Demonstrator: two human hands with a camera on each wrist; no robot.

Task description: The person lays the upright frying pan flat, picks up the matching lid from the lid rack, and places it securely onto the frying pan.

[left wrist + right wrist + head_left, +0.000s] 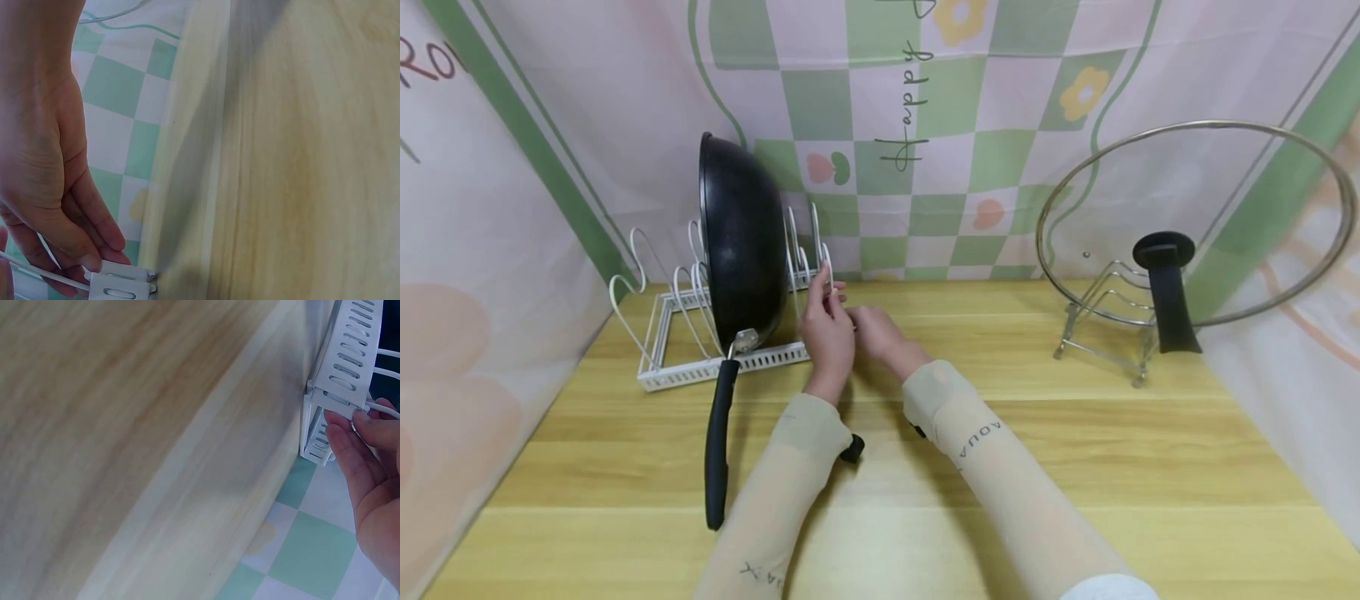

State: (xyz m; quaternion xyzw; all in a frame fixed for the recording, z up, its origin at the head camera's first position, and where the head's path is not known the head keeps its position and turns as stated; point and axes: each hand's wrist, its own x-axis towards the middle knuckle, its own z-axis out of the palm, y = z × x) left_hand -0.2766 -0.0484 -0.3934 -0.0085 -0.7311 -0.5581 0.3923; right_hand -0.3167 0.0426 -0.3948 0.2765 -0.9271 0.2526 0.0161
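Note:
A white slotted pan rack (767,358) with upright wire dividers stands at the left of the table. Between its dividers a black wok (745,233) stands on edge, its black handle (718,450) reaching toward the front. My left hand (827,333) pinches a wire divider (44,273) at the rack's right end, with the thumb by the white end piece (122,287). Close beside it, my right hand (880,333) grips that same end; in the right wrist view its thumb and fingers pinch the wire's foot at the slotted rail (353,350).
At the right, a large glass lid (1198,125) with a black knob (1174,300) leans upright in a small metal wire stand (1105,354). A patterned cloth (917,125) hangs behind the wooden table (1150,467). The wok handle lies left of my left forearm.

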